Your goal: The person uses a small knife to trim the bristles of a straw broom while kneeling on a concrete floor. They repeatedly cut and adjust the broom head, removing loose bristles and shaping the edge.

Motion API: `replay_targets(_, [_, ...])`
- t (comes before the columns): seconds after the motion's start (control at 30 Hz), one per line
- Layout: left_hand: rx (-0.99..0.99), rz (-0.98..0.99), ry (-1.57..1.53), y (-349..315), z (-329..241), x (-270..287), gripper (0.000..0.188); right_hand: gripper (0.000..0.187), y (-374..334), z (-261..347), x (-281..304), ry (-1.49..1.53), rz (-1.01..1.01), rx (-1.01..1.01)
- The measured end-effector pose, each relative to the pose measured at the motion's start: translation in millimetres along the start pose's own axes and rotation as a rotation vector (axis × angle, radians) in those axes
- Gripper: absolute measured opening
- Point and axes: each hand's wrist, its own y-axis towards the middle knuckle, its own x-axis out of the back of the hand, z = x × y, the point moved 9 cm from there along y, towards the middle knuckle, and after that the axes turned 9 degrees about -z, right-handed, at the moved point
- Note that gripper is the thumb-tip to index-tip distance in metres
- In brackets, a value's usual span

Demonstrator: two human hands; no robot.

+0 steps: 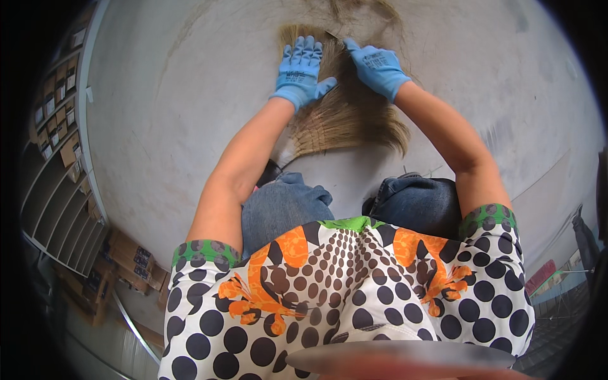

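Two tan straw broom heads lie on the grey floor before my knees. The nearer broom head (pixel 345 130) shows stitched rows at its left, with bristles fanning out to the right. My left hand (pixel 299 71), in a light blue work glove, lies flat on the farther broom head (pixel 292 31), fingers stretched out and thumb apart. To its right, my right hand (pixel 378 66), gloved alike, is closed above the dark bristles, its index finger pointing forward. A thin blade-like piece (pixel 332 34) sticks out by that fingertip; its grip is hidden in the glove.
Loose straw fibres (pixel 373 11) are strewn on the floor (pixel 190 95) beyond my hands. Shelves with brown boxes (pixel 60 120) run along the left. At the lower left are more cartons (pixel 130 259). A red and green object (pixel 543 277) is at the far right.
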Motion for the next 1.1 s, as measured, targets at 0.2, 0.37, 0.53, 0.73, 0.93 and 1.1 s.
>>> replay_targets(0.2, [0.020, 0.058, 0.037, -2.6, 7.5, -9.8, 0.105, 0.059, -62.3, -13.5, -20.2, -0.031, 0.207, -0.067])
replay_targets(0.37, [0.035, 0.119, 0.039, 0.2, 15.6, -17.5, 0.102, 0.060, -56.0, -18.6, -6.4, 0.029, 0.120, -0.085])
replay_targets(0.53, [0.046, 0.125, 0.028, -0.6, 20.1, -20.6, 0.101, 0.059, -1.4, 9.2, 24.6, 0.095, -0.003, -0.032])
replay_targets(0.73, [0.034, 0.172, 0.063, 12.8, 7.9, -12.1, 0.101, 0.052, 60.2, 22.0, 10.5, 0.064, -0.016, 0.058])
replay_targets(0.93, [0.033, 0.127, 0.015, 7.7, 12.3, -9.3, 0.103, 0.051, 42.0, 6.0, 4.2, -0.010, 0.039, 0.038])
replay_targets(1.1, [0.027, 0.066, -0.001, 5.4, 11.0, -12.3, 0.102, 0.055, -1.4, -14.0, -4.8, -0.031, 0.101, 0.039])
